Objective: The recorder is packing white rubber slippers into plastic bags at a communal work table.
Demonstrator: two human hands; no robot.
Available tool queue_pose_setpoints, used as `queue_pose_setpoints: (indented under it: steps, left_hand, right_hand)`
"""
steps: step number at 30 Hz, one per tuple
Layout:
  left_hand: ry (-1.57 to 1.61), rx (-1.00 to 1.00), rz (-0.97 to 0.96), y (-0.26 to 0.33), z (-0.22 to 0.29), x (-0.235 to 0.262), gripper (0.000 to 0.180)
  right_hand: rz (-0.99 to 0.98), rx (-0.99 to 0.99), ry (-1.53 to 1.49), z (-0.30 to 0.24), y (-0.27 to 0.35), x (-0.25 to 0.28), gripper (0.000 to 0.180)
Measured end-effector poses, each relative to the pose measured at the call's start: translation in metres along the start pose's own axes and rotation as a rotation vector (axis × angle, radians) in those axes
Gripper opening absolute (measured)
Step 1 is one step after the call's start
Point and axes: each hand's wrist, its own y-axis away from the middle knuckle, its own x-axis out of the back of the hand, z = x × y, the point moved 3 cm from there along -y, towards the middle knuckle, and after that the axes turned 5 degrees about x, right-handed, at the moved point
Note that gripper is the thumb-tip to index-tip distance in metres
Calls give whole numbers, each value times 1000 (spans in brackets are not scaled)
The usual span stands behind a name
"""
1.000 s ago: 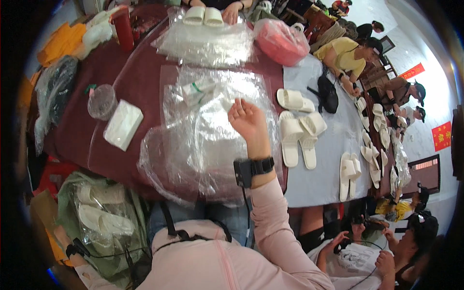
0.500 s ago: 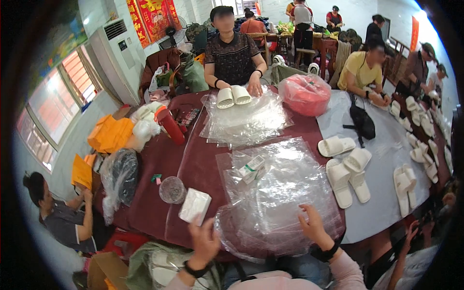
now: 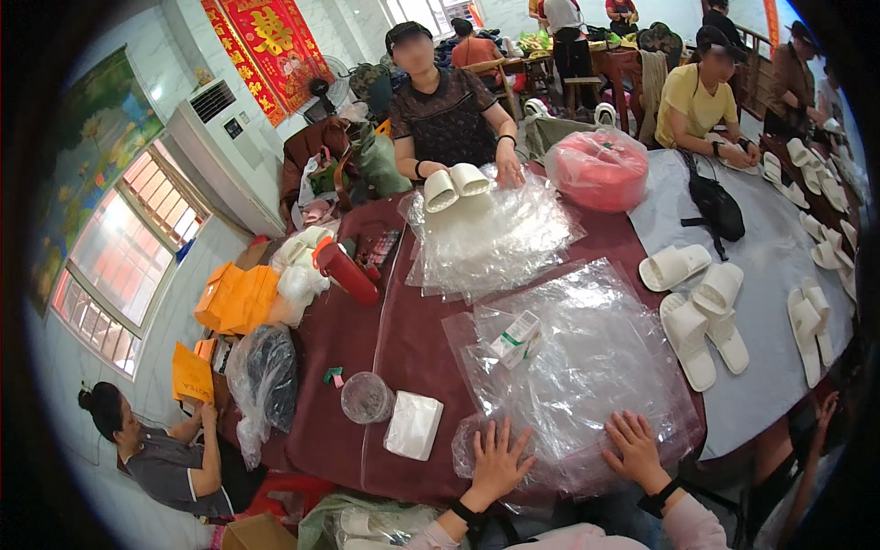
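Both of my hands rest on a stack of clear plastic bags (image 3: 568,367) on the dark red table. My left hand (image 3: 500,458) lies flat at the stack's near left edge, fingers spread and holding nothing. At the near right part, my right hand (image 3: 637,449) is also flat with its fingers apart. A small white and green box (image 3: 517,339) sits on top of the bags, beyond my hands. Left of my left hand are a white packet of tissues (image 3: 413,425) and a round clear container (image 3: 367,398).
White slippers (image 3: 687,340) lie on a grey sheet (image 3: 642,238) to the right, beside a black bag (image 3: 715,203). Across the table a person holds white slippers (image 3: 456,186) over more plastic bags. A red bundle in plastic (image 3: 598,170) and a red cylinder (image 3: 346,271) stand farther off.
Both hands have come down from above the near edge onto the plastic bags, palms flat. The whole view has shifted, so the table appears farther right. The person opposite still holds the slippers.
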Motion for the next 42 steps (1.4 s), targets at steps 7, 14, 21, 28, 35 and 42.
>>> queue_pose_setpoints:
  steps: [7,14,21,28,35,42]
  left_hand:
    - [14,0,13,-3,3,4,59]
    - [34,13,44,-6,1,7,58]
    - [48,8,39,-5,2,10,57]
    - [26,3,46,-7,2,10,59]
    - [29,-4,74,-7,3,12,59]
    - [42,-4,89,-3,0,12,57]
  right_hand:
    - [2,-24,-5,3,3,-4,49]
    - [-11,-22,2,4,-2,-5,50]
    - [-6,-21,-17,4,1,-8,49]
    - [1,-12,14,4,-1,-5,49]
    - [10,-10,10,2,-3,-4,49]
    - [22,-12,4,-2,0,-3,49]
